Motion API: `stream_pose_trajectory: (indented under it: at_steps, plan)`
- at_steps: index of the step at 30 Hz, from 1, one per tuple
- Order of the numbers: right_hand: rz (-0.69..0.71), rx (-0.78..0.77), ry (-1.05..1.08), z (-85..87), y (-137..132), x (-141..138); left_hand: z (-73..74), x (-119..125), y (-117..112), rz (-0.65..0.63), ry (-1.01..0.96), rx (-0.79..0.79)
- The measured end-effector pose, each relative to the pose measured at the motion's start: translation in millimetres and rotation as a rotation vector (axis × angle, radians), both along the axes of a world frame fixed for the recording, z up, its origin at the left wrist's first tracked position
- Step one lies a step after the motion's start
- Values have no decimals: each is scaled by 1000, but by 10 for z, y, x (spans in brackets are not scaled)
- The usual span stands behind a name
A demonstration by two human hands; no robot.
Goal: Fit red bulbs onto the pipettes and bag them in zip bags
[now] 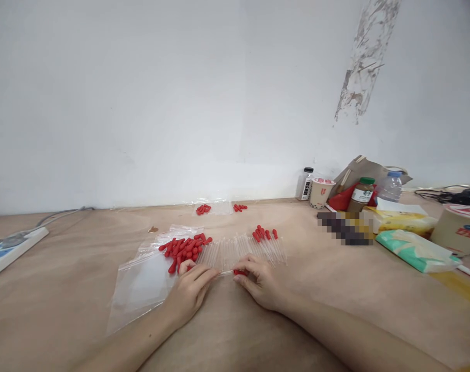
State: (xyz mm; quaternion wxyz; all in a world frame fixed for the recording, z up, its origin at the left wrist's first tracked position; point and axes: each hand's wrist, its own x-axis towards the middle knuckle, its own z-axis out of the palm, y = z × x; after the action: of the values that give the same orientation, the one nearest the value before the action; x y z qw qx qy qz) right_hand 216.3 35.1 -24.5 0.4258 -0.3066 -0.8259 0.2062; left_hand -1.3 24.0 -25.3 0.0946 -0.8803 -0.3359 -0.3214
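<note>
Between my two hands a thin clear dropper tube (226, 273) lies level. My left hand (193, 285) pinches its left end, and my right hand (258, 283) is closed on a red rubber bulb (239, 272) at its right end. Just beyond my fingers spreads a row of clear tubes (231, 249). A heap of red rubber bulbs (183, 250) rests by my left hand, on clear zip bags (142, 284). At the right end of the row, several tubes have red bulbs (264, 233) at their far ends.
Near the wall lie two small bags of red bulbs (203, 209). A power strip (16, 251) is at far left. On the right stand a lidded cup (321, 192), a green-capped bottle (362, 195), a tissue pack (416, 251) and a larger cup (457, 230).
</note>
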Motion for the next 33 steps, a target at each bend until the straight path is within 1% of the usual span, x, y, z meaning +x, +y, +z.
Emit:
stream_pose_trajectory:
  at_steps: [6,10,17,22,27,30,33]
  plan:
    - [-5,11,-27,-8,-5,-2,-36,-21,26,-42,42,24]
    - [-11,62,-7,-37,2,2,-42,-21,41,-70,56,65]
    - [29,153,-18,-83,30,15,-31,-6,45,-93,76,105]
    - [9,204,-121,-89,36,30,-16,12,39,-102,90,133]
    - [5,260,-252,-103,33,26,4,65,14,-84,69,97]
    - [-34,250,-247,-98,30,13,-6,114,-19,-60,37,44]
    - [-37,242,-217,-94,33,9,-21,153,-44,-50,12,-3]
